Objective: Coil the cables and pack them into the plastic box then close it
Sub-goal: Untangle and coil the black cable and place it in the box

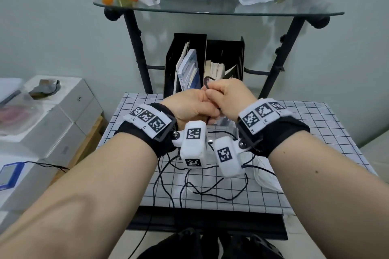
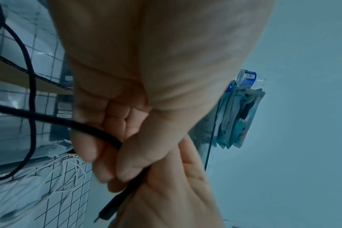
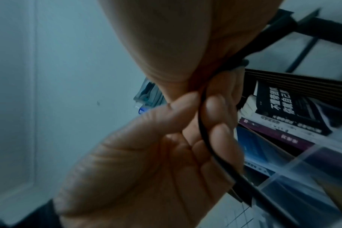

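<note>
Above the grid-patterned table (image 1: 305, 132), my two hands meet on a thin black cable (image 1: 207, 87). My left hand (image 1: 189, 107) has its fingers curled round the cable (image 2: 92, 128), and the plug end (image 2: 107, 211) sticks out below the fist. My right hand (image 1: 229, 96) pinches a small loop of the same cable (image 3: 202, 131) just above the left. The rest of the black cable (image 1: 210, 189) lies in loose loops on the table. A white cable (image 1: 263, 176) lies at the right. The clear plastic box (image 1: 226, 125) stands under my hands, mostly hidden.
A black file holder (image 1: 189, 65) with books stands behind the table under a glass shelf (image 1: 210, 9) loaded with clutter. White boxes (image 1: 63, 111) stand on the left. A dark bag (image 1: 210, 246) lies on the floor near my feet.
</note>
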A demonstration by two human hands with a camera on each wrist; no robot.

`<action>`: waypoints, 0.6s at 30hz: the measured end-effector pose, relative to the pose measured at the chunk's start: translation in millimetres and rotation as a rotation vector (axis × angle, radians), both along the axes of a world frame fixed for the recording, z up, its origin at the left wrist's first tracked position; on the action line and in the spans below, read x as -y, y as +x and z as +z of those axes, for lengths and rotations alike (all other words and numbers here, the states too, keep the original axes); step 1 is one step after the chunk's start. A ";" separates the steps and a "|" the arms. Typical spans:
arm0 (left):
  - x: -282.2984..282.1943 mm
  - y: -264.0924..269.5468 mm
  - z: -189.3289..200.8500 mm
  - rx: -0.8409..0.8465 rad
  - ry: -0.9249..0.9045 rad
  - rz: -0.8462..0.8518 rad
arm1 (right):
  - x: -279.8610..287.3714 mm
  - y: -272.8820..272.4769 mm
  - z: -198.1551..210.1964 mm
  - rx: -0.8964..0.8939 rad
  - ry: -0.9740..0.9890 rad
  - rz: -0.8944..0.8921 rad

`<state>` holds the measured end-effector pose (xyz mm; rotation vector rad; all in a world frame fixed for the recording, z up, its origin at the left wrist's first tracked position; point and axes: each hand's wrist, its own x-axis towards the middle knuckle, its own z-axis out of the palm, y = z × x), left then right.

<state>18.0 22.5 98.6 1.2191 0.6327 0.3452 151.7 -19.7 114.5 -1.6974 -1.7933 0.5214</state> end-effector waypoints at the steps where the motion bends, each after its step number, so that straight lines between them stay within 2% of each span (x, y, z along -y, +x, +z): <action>1: -1.6 -0.7 0.3 0.005 -0.008 0.001 | -2.1 -1.3 2.2 0.063 -0.008 0.003; 6: -2.3 -4.6 3.9 -0.039 0.036 -0.008 | -9.5 -4.4 18.0 0.311 -0.159 0.032; 9: -4.8 -9.3 1.7 -0.062 0.045 -0.002 | -12.8 -0.3 19.2 0.304 -0.141 0.011; 13: -9.6 -26.7 -19.7 -0.187 0.062 -0.033 | -12.1 11.6 27.6 0.339 -0.137 -0.083; 18: -15.3 -37.9 -26.3 -0.168 0.044 0.082 | -12.3 23.9 30.8 0.353 -0.214 -0.153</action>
